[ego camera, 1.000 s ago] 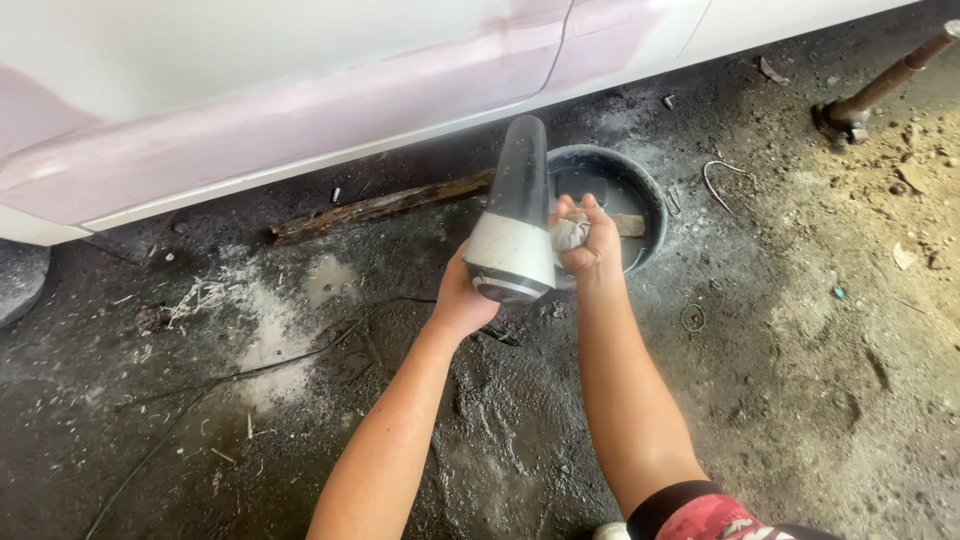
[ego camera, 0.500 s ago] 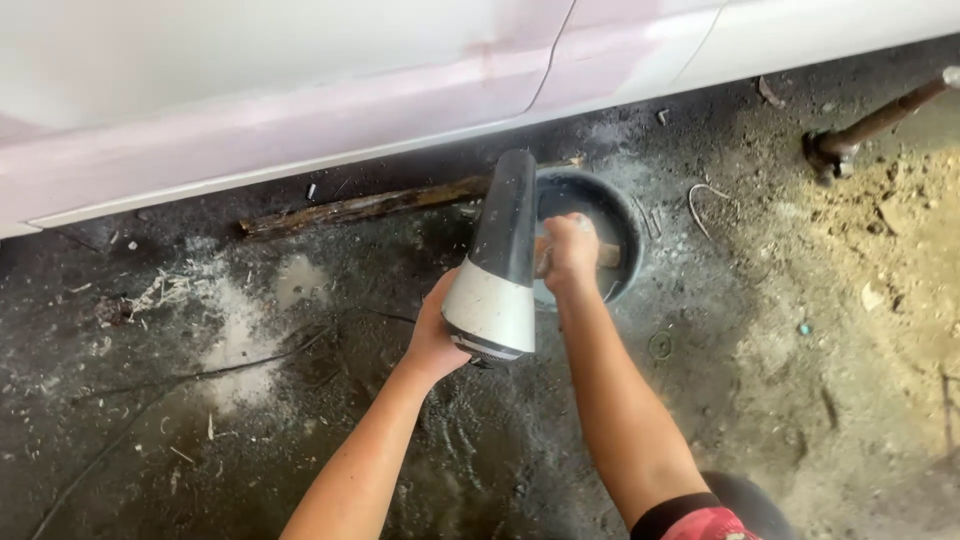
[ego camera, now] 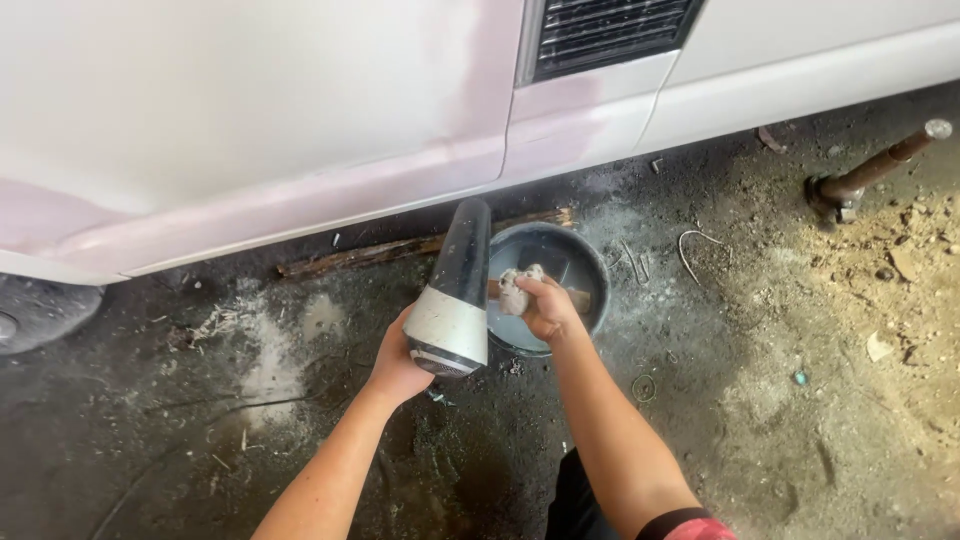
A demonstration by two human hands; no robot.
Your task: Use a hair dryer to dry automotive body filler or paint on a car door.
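Note:
My left hand (ego camera: 397, 362) grips a long power tool (ego camera: 452, 292) with a black body and a pale grey end, held upright and tilted over the ground. My right hand (ego camera: 545, 306) is closed around a crumpled, dusty white rag (ego camera: 513, 288), just right of the tool. Both are held above a dark round bucket (ego camera: 592, 268) that stands on the ground by the car. A wooden stick lies inside the bucket, partly hidden by my right hand.
A white car body (ego camera: 300, 120) with pinkish sanded patches and a vent grille (ego camera: 610, 30) fills the top. A wooden strip (ego camera: 350, 257) lies under its sill. A rusty pipe (ego camera: 870, 172) stands at the right. The concrete is dusty, with sand at the right and a tyre (ego camera: 35, 315) at the left.
The view has swung left and down along the car. My right hand with the rag has come a little away from the tool's grey end, over the bucket.

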